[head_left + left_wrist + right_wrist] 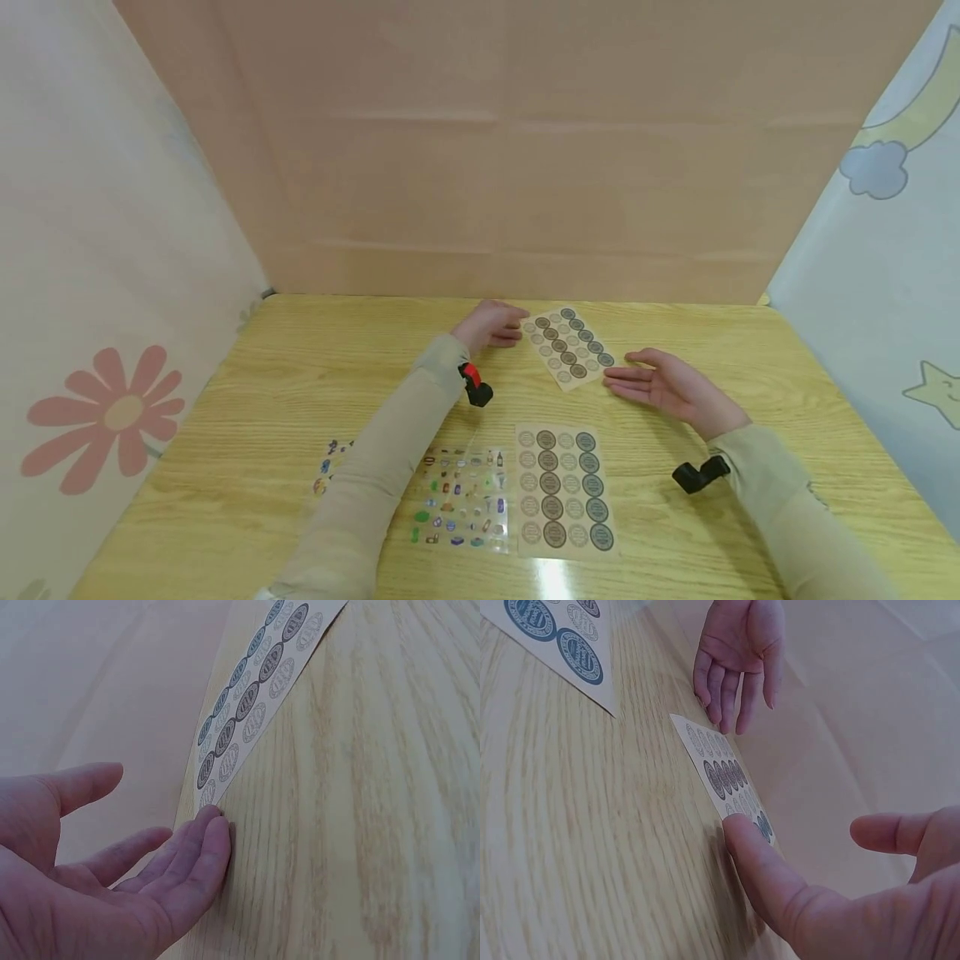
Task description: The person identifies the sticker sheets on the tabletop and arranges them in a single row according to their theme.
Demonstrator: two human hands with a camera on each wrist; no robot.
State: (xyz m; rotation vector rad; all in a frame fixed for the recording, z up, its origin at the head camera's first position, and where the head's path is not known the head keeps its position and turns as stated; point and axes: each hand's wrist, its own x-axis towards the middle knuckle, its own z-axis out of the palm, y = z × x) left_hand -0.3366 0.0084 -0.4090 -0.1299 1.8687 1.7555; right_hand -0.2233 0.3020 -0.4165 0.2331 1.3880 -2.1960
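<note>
far sticker sheet (567, 347) near table's back edge, long axis slanted | left hand (491, 324) open, fingertips touching its corner | right hand (670, 387) open, just beside

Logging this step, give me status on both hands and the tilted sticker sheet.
Left hand open, fingertips at tan round-sticker sheet. Right hand open at its opposite corner. Sheet flat on wooden table, nothing blocking.

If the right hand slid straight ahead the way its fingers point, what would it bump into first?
Most likely the tilted sticker sheet: the right hand points left, its fingers at the sheet's near corner. Beyond it lies the left hand.
</note>
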